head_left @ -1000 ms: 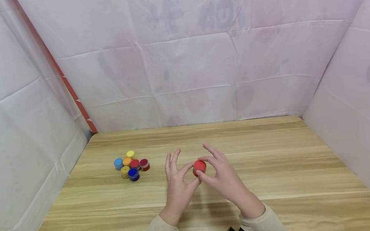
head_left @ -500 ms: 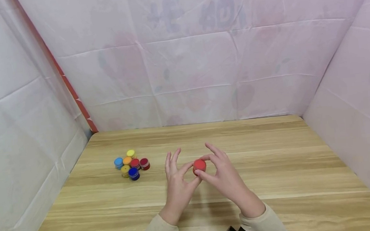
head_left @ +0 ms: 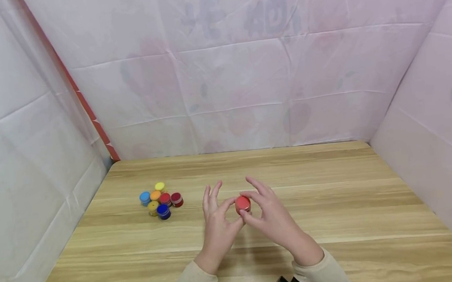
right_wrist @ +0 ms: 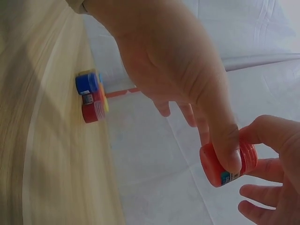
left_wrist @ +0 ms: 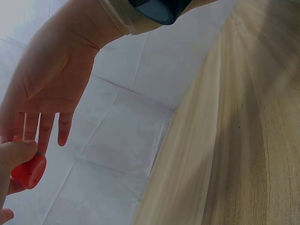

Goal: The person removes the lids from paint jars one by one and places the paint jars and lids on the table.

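Observation:
A small round red paint jar point(head_left: 242, 203) is held above the table between both hands. My left hand point(head_left: 218, 229) pinches it from the left with thumb and index finger; its other fingers stand out straight. From the right, my right hand point(head_left: 275, 217) pinches the same jar with thumb and index finger. In the right wrist view the jar point(right_wrist: 211, 166) lies tilted, with a ribbed end and a small label, and the right thumb presses along its side. The left wrist view shows part of the jar point(left_wrist: 33, 172), partly covered by a thumb.
A cluster of several small jars stands at the table's left, among them a dark blue jar point(head_left: 163, 211), a light blue jar point(head_left: 145, 198), a yellow jar point(head_left: 159, 187) and a dark red jar point(head_left: 177, 199). White cloth point(head_left: 237, 82) encloses the wooden table point(head_left: 335, 185).
The right hand's fingers have shifted slightly left around the jar, and its raised fingers have come in a little. The jar has turned or tilted slightly. The left hand has barely moved.

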